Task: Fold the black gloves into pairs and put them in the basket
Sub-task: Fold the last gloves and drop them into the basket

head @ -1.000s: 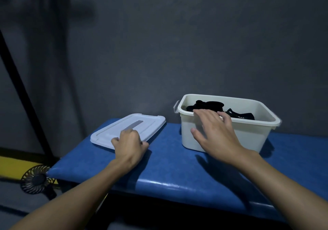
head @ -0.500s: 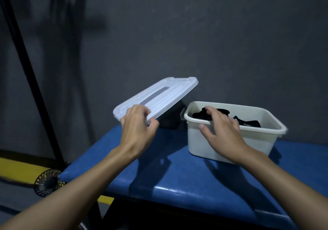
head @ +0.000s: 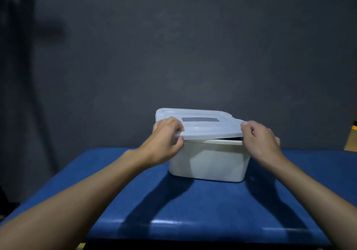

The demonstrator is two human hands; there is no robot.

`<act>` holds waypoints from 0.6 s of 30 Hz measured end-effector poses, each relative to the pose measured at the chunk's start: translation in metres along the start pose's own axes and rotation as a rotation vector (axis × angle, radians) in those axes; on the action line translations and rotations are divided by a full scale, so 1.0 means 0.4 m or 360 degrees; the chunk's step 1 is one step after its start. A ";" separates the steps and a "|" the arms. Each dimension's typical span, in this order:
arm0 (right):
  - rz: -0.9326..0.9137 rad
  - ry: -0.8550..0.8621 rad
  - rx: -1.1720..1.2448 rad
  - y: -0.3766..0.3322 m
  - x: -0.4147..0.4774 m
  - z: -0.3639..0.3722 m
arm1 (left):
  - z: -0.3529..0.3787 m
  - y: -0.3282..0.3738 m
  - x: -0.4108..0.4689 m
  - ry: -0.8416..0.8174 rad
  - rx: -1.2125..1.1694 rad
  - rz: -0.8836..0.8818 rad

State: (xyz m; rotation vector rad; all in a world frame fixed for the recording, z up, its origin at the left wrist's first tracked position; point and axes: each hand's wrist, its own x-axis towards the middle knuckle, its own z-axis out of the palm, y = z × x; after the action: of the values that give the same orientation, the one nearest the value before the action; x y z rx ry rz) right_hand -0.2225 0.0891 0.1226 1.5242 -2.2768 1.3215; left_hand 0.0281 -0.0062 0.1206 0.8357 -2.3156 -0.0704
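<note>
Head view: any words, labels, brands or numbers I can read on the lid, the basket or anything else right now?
None can be read.
The lid carries a grey rectangular patch on top, with no letters or numbers visible on it.
The white basket shows a plain near wall, and the blue bench bears no marks.
The left hand and right hand cover the lid's near corners.

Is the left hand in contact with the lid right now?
Touching. In the head view the left hand pinches the lid at its near left corner, fingers curled over the edge.
</note>
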 end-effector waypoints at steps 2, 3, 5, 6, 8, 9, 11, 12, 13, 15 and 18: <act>-0.0023 -0.0012 -0.0050 0.016 -0.002 -0.006 | 0.005 -0.004 0.013 -0.0086 -0.0074 -0.0021; -0.0033 -0.0023 -0.0068 0.022 0.000 -0.008 | 0.005 -0.010 0.017 -0.0122 -0.0106 -0.0029; -0.0048 -0.0034 -0.0095 0.031 0.004 -0.011 | 0.005 -0.027 0.030 -0.0215 -0.0163 -0.0037; -0.0056 -0.0024 -0.0102 0.034 0.006 -0.011 | 0.004 -0.033 0.038 -0.0279 -0.0187 -0.0046; -0.0051 -0.0004 -0.0113 0.046 0.011 -0.009 | -0.002 -0.036 0.060 -0.0423 -0.0242 -0.0095; -0.0052 0.0004 -0.0115 0.048 0.012 -0.009 | -0.009 -0.031 0.071 -0.0484 -0.0286 -0.0131; -0.0099 0.0040 -0.0089 0.058 0.014 -0.011 | -0.017 -0.017 0.094 -0.0535 -0.0350 -0.0237; -0.0136 0.0067 -0.0037 0.063 0.016 -0.014 | -0.016 -0.009 0.104 -0.0533 -0.0365 -0.0284; -0.0165 0.0092 0.0056 0.070 0.020 -0.016 | -0.013 0.002 0.114 -0.0533 -0.0328 -0.0317; -0.0138 0.0132 0.0295 0.082 0.029 -0.016 | 0.001 0.025 0.130 -0.0590 -0.0025 -0.0262; 0.0061 0.0161 0.0351 0.109 0.048 -0.007 | 0.043 0.054 0.150 -0.0748 0.0388 -0.0109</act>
State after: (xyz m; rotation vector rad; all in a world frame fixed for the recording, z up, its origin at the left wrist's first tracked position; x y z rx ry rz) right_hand -0.2676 0.0827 0.1081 1.4421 -2.1704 1.6679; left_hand -0.0285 -0.0271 0.1471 1.1165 -2.7736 -0.0144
